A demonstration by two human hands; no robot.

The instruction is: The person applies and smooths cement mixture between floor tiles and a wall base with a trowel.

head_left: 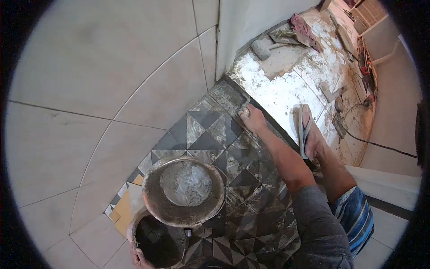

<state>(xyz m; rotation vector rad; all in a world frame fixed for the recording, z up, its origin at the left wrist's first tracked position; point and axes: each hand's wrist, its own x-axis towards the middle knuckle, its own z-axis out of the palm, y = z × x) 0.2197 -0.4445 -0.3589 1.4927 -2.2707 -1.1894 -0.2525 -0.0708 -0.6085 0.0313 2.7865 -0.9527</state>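
My right hand (253,120) is closed round the handle of a trowel, whose bent metal neck (246,97) shows just beyond the fingers. It is low over the grey-smeared corner of the patterned tile floor (206,139), beside a dark threshold strip. The trowel's blade is hard to tell from the smeared floor. At the bottom left, my left hand (141,261) grips the side of a dark bucket (159,242), partly cut off by the view. Touching that bucket is a larger round bucket (183,190) with wet grey-white mix inside.
Large pale wall tiles (148,89) rise on the left. Past the threshold, a mallet (261,49), a reddish cloth (302,27) and tools lie on a whitened floor. A sandalled foot (307,130) stands there. A black cable (380,144) runs right. Cardboard (121,213) lies by the buckets.
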